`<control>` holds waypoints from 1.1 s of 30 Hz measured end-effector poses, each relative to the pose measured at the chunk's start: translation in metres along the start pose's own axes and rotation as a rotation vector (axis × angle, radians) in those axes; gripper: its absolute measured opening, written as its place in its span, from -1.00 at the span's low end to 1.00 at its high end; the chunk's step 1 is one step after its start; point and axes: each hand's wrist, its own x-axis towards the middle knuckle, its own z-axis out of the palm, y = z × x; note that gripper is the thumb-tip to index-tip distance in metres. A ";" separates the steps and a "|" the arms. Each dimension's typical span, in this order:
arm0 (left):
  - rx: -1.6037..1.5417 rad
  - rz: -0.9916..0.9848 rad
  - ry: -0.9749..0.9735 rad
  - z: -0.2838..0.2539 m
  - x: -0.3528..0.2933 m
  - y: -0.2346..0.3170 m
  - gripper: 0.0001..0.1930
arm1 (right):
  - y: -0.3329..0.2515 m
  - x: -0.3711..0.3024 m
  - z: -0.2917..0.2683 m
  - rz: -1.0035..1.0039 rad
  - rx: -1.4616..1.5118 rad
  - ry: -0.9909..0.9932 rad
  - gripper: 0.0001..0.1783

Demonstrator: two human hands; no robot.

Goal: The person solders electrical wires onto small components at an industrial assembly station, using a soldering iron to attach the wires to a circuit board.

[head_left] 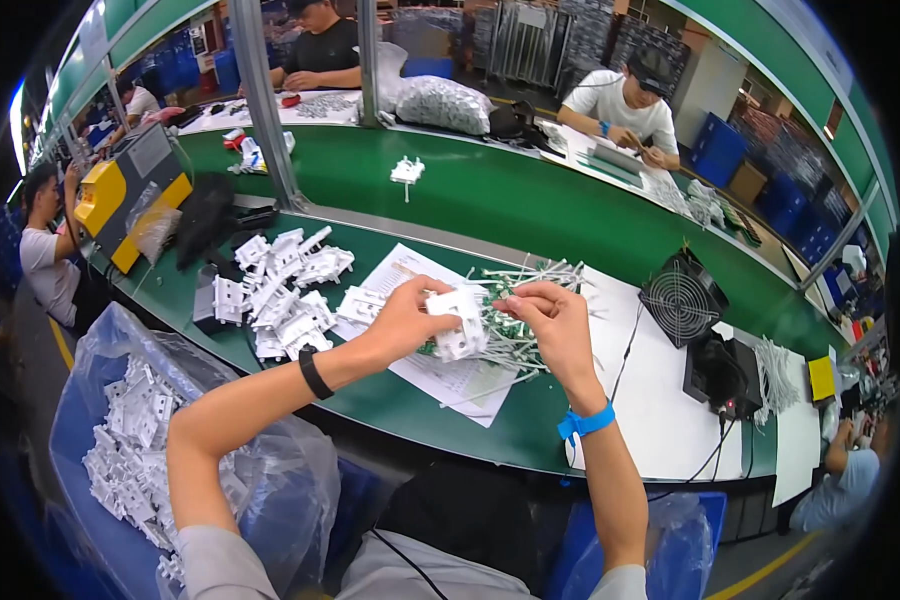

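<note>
Our left hand (402, 322) pinches a white plastic bracket (459, 320) by its left edge, fingers closed on it above the bench (440, 415), while our right hand (557, 318) meets its right side with fingertips drawn narrow, perhaps on a thin white tie that we cannot make out clearly. We judge the bracket light, stiff and a bit slick, best held by its flat outer edges; it hangs roughly upright, long axis running top to bottom between the two sets of fingers. Just beyond the fingers lie a paper sheet (410, 275) and a heap of white ties (530, 280), with a pile of similar white brackets (280, 290) left of the left fingers.
</note>
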 end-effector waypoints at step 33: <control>-0.343 -0.026 -0.316 0.038 -0.029 0.013 -0.52 | 0.017 -0.065 -0.028 0.208 0.125 -0.080 -0.67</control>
